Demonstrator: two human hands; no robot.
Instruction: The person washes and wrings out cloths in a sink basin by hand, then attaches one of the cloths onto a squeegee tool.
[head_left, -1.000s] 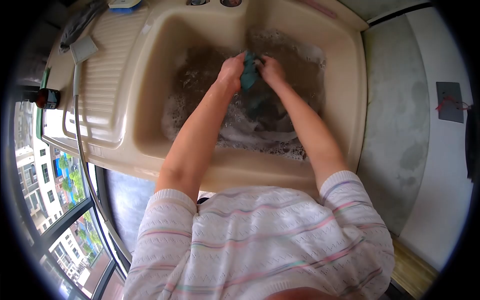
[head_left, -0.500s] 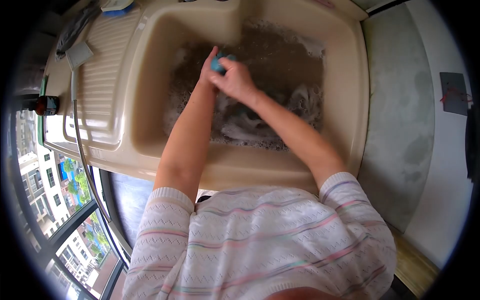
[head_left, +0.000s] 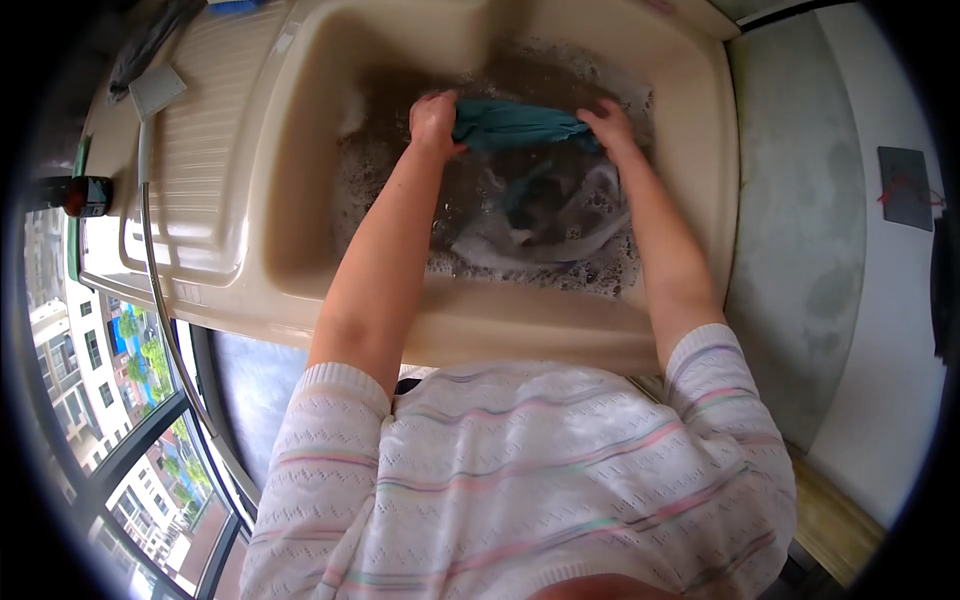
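Note:
Stretched between both hands is a wet teal cloth (head_left: 515,124), held just over the murky, sudsy water (head_left: 390,215) in the beige sink (head_left: 300,200). My left hand (head_left: 434,122) is closed around its left end. At the other end, my right hand (head_left: 610,130) grips the fabric with the fingers bent. Whether the cloth is a whole garment I cannot tell. Below it, a white, sheer-looking fabric (head_left: 590,225) and something dark lie partly under the water.
Left of the basin is a ribbed drainboard (head_left: 205,160). On it lie a white shower head (head_left: 157,91) with a metal hose, a dark cloth (head_left: 145,50) and a dark bottle (head_left: 90,196). A window (head_left: 150,420) is at lower left; a wall stands on the right.
My hands were together with the teal cloth bunched between them. Now my right hand has moved right, and the cloth is spread out between the two.

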